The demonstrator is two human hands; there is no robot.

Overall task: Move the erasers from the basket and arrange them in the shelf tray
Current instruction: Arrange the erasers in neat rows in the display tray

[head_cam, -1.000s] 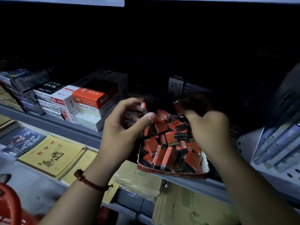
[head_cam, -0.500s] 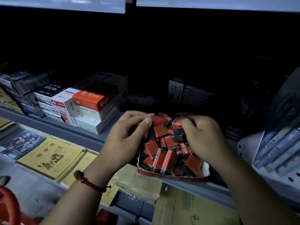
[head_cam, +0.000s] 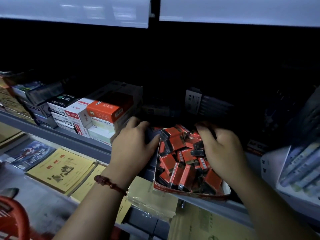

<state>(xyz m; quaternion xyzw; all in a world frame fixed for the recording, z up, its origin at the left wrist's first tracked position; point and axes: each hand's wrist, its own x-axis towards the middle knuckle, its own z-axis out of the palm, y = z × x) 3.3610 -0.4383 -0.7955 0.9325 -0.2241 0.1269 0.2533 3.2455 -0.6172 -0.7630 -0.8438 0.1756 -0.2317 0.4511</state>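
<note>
**Erasers in tray: both hands at work**

One tray (head_cam: 190, 191) is sitting on the shelf (head_cam: 72, 139), holding over a dozen erasers (head_cam: 174, 141). Left hand (head_cam: 133, 144) is pressing half-curled against its left wall. Right hand (head_cam: 223, 149) is curling into the heap; grasp unclear.

Red-and-black erasers (head_cam: 180, 163) jumbled in cardboard shelf tray (head_cam: 190, 194)

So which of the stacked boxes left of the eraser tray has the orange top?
The top box of the stack nearest the left hand; the boxes beside and beneath it are white, or darker further left.
</note>
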